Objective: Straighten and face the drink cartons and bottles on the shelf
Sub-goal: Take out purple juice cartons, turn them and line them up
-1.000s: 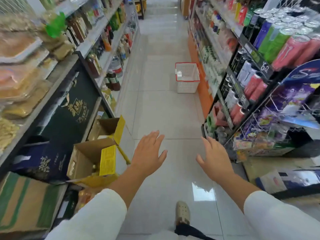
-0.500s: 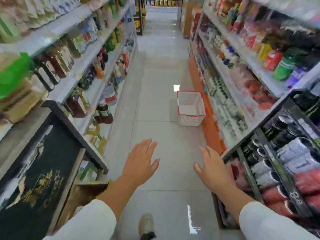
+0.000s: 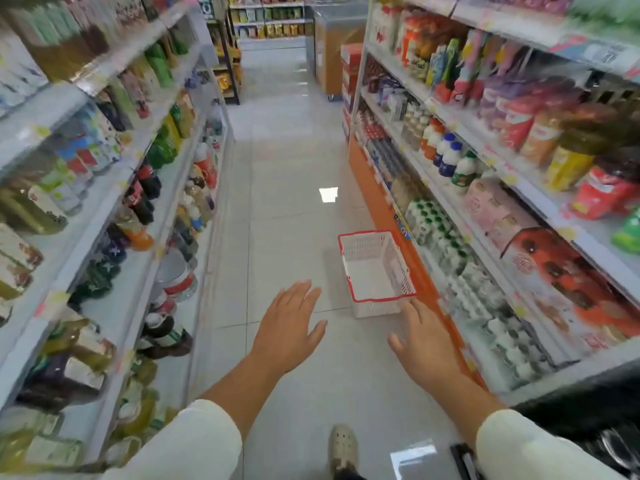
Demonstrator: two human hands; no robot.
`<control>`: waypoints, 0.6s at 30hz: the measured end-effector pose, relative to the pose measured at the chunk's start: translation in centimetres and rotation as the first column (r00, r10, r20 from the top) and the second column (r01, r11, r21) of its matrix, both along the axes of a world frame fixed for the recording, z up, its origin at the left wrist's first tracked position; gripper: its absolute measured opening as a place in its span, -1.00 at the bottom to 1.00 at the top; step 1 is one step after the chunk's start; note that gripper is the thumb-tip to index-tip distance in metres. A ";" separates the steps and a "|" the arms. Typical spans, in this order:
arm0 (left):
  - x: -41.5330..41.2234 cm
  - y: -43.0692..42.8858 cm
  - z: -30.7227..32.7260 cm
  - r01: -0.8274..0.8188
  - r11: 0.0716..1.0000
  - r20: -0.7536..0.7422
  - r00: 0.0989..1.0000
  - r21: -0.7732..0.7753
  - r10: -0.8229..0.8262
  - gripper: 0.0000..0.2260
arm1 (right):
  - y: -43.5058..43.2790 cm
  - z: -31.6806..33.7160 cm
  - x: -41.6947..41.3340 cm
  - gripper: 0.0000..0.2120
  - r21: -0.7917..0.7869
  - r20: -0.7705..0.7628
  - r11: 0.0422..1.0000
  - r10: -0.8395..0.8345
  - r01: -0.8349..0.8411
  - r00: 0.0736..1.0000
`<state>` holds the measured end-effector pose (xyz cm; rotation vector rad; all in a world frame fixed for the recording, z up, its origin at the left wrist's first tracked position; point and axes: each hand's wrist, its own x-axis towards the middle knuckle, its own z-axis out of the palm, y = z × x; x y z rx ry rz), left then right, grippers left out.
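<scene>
I stand in a shop aisle between two shelf units. My left hand (image 3: 289,327) and my right hand (image 3: 427,337) float open over the floor, palms down, holding nothing. On the right shelves (image 3: 485,140) stand white drink bottles with coloured caps (image 3: 450,157), small white bottles with green caps (image 3: 433,220) and pink carton packs (image 3: 491,206). The left shelves (image 3: 114,192) carry bottles of soda and juice (image 3: 162,147), blurred by motion. Neither hand touches any shelf or product.
A white plastic basket with a red rim (image 3: 375,271) sits on the tiled floor against the orange base of the right shelf (image 3: 384,202), just ahead of my right hand. My shoe (image 3: 343,448) shows at the bottom. More shelving closes the far end.
I have walked forward down the aisle and the view has tilted up. The basket is now much closer. The can rack and cardboard boxes have dropped out of view. Both hands stay open.
</scene>
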<state>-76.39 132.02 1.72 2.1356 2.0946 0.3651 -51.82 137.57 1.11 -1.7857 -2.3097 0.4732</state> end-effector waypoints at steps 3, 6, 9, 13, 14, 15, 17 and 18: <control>-2.9 7.9 0.8 0.015 1.000 -0.003 1.000 -0.012 -0.015 -0.42 | 7.7 0.9 -3.2 -0.40 -0.018 0.005 1.000 -0.022 0.023 1.000; -5.8 15.1 1.9 0.008 1.000 0.012 1.000 0.008 -0.008 -0.46 | 15.0 1.7 -6.5 -0.40 0.001 0.006 1.000 -0.031 0.031 1.000; -9.1 21.9 2.3 0.034 0.999 0.015 0.999 0.003 -0.034 -0.46 | 21.9 1.9 -9.7 -0.40 -0.009 0.005 0.999 -0.032 0.032 0.999; -14.2 32.5 1.9 0.098 0.995 0.015 0.995 0.006 -0.098 -0.46 | 31.6 1.0 -14.1 -0.38 0.012 0.007 0.996 -0.089 0.089 0.996; -15.6 35.2 1.7 0.115 0.993 0.014 0.993 0.007 -0.115 -0.46 | 33.9 0.9 -15.2 -0.38 0.016 0.010 0.994 -0.107 0.107 0.994; -16.9 38.1 1.7 0.136 0.991 0.014 0.991 0.009 -0.136 -0.46 | 36.2 0.8 -16.2 -0.39 0.021 0.008 0.992 -0.128 0.128 0.992; -19.2 43.8 2.4 0.195 0.981 0.011 0.981 -0.006 -0.195 -0.46 | 40.3 1.1 -18.3 -0.39 0.017 -0.008 0.982 -0.190 0.190 0.982; -20.2 46.7 3.0 0.227 0.974 0.002 0.974 -0.008 -0.227 -0.46 | 42.3 1.4 -19.3 -0.38 0.018 -0.008 0.975 -0.221 0.221 0.975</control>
